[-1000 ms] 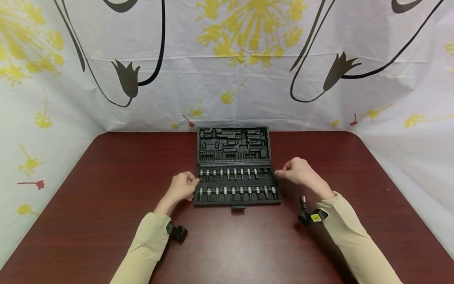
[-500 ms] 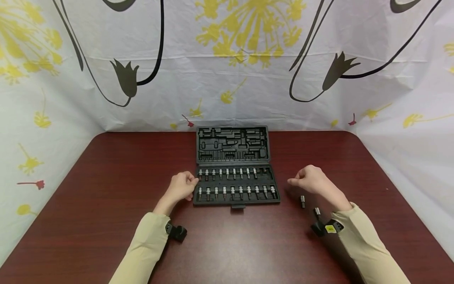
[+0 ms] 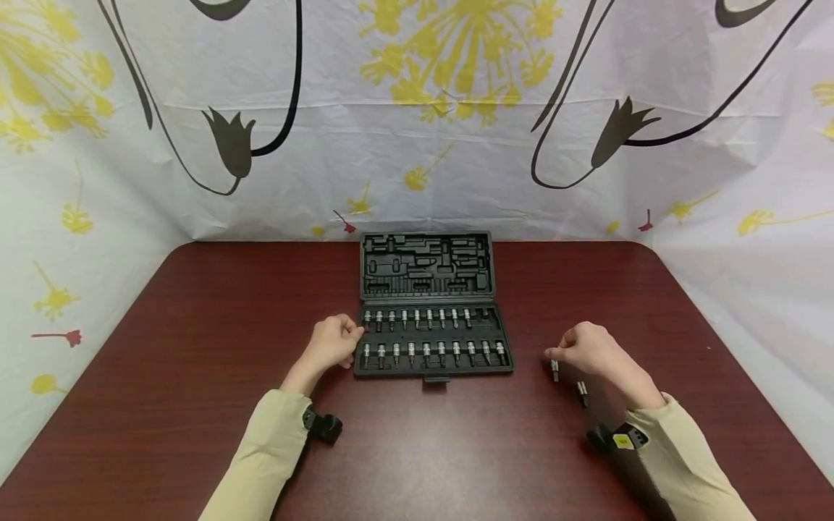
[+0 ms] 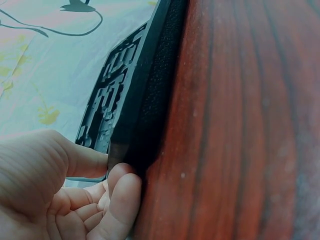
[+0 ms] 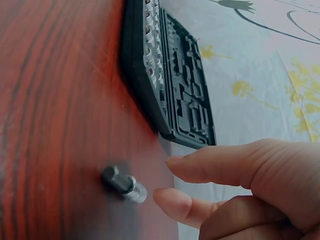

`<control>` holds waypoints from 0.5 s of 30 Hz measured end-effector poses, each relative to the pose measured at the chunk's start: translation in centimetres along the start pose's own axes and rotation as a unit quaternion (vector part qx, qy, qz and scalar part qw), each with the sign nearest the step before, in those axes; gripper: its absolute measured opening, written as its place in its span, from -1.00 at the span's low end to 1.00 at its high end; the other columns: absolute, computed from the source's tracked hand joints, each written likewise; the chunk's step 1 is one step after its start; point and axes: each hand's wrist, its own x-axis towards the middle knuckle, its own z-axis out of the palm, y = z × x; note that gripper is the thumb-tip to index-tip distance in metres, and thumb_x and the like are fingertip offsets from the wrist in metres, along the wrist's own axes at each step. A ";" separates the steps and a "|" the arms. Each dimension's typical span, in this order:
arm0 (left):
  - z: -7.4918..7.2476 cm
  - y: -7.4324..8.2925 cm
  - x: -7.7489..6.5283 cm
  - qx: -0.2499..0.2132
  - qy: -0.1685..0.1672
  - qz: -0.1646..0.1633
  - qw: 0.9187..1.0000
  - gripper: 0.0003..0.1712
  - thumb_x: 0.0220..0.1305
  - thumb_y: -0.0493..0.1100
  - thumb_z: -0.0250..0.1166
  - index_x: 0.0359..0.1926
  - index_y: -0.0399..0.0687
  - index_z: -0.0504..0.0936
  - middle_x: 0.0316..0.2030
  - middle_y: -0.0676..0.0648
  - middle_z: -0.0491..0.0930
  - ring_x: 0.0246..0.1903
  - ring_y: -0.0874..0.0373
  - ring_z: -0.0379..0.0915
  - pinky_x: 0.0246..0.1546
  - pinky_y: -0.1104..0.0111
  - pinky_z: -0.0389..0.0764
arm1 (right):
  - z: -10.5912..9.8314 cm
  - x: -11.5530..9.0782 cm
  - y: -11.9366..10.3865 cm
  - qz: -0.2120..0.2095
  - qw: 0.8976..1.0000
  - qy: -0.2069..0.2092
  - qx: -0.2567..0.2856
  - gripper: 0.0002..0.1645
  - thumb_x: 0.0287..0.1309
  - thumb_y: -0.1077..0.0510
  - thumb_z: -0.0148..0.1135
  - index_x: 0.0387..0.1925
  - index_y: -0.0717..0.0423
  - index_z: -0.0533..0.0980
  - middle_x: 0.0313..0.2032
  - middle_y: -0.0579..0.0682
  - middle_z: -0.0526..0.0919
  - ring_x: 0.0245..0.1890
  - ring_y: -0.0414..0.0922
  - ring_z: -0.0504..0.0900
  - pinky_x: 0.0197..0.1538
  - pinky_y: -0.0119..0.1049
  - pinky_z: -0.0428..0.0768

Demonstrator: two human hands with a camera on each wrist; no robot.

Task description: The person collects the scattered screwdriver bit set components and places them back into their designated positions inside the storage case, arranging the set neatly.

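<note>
In the head view my left hand (image 3: 331, 342) is at the left edge of an open black socket case (image 3: 433, 336). The left wrist view has its thumb and forefinger pinching the case's side wall (image 4: 145, 100). Two rows of silver bit sockets fill the case; the right end of the back row has vacant slots. My right hand (image 3: 594, 356) hovers right of the case, thumb and forefinger apart with nothing between them. Just under its fingertips lies one bit socket (image 3: 555, 375), also seen close to them in the right wrist view. A second bit socket (image 3: 582, 394) lies nearer the wrist.
The case's lid (image 3: 426, 294) stands raised at the back, its moulded recesses facing me. A dark red wood table (image 3: 221, 325) extends on both sides. White patterned cloth (image 3: 313, 174) hangs behind it and along the sides.
My right hand has drawn away from the case's right edge, moving right and toward me to the loose bit sockets. The left hand keeps its hold on the case.
</note>
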 end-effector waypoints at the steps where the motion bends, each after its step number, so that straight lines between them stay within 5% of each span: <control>1: 0.0 0.0 0.0 0.000 0.000 0.000 1.000 -0.80 0.32 -0.23 0.15 -0.43 -0.27 0.47 -0.71 -0.10 0.47 -0.80 0.20 0.42 -0.75 0.37 0.57 | 0.1 -0.1 0.1 0.001 1.000 0.000 -0.001 -0.69 0.05 0.02 0.30 -0.65 0.14 0.60 -0.65 -0.15 0.53 -0.59 -0.18 0.37 -0.55 -0.32 0.37; 15: 0.0 -0.2 0.0 0.000 0.001 0.013 1.000 -0.80 0.32 -0.26 0.14 -0.44 -0.28 0.46 -0.71 -0.11 0.49 -0.79 0.20 0.43 -0.75 0.36 0.58 | 1.0 0.0 0.6 -0.003 1.000 -0.015 0.004 -0.57 0.01 0.11 0.29 -0.87 0.07 0.44 -0.86 -0.29 0.17 -0.77 -0.30 0.12 -0.66 -0.44 0.17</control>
